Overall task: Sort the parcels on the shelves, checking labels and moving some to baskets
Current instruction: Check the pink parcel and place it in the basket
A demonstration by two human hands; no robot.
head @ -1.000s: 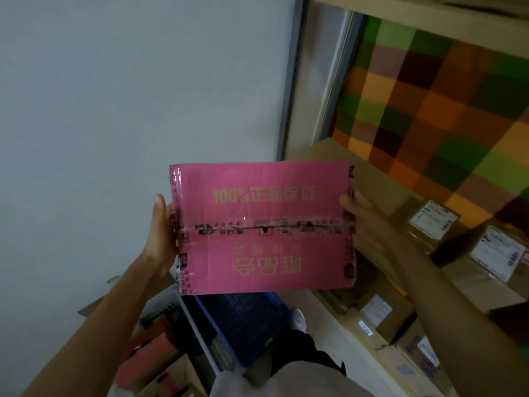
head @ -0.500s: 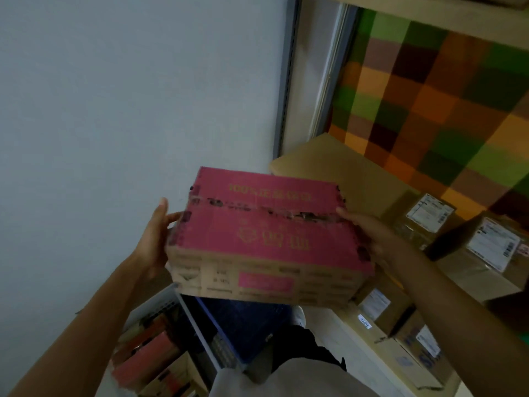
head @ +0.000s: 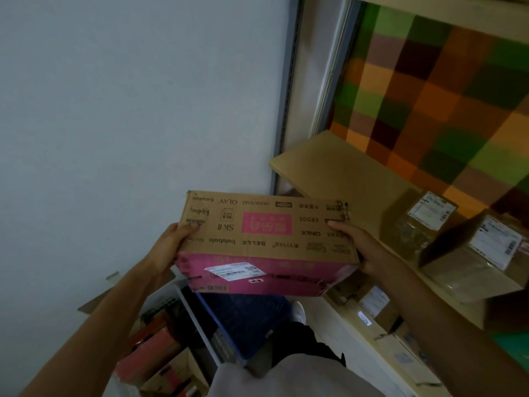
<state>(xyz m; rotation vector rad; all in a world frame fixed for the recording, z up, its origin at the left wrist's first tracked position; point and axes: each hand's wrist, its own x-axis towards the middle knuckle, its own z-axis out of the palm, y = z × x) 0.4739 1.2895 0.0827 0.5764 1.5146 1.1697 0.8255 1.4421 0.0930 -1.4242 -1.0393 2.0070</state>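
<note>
- The box [head: 266,242] is in the air between both hands, in front of the wall, just left of the shelf [head: 329,167] and above the blue basket [head: 249,313].
- The left hand [head: 169,247] grips its left end and the right hand [head: 360,247] grips its right end, each with the thumb on the brown face.
- Held only by its ends and tipped toward the person, the box may slip and fall toward the basket.
- The white label [head: 234,271] sits at a steep angle and is blurred, so a hasty reading could send the box to the wrong place.
- A second ago the taped pink face fronted the camera. Now the box is rolled over, with the brown printed side up and the labelled pink face showing.
</note>
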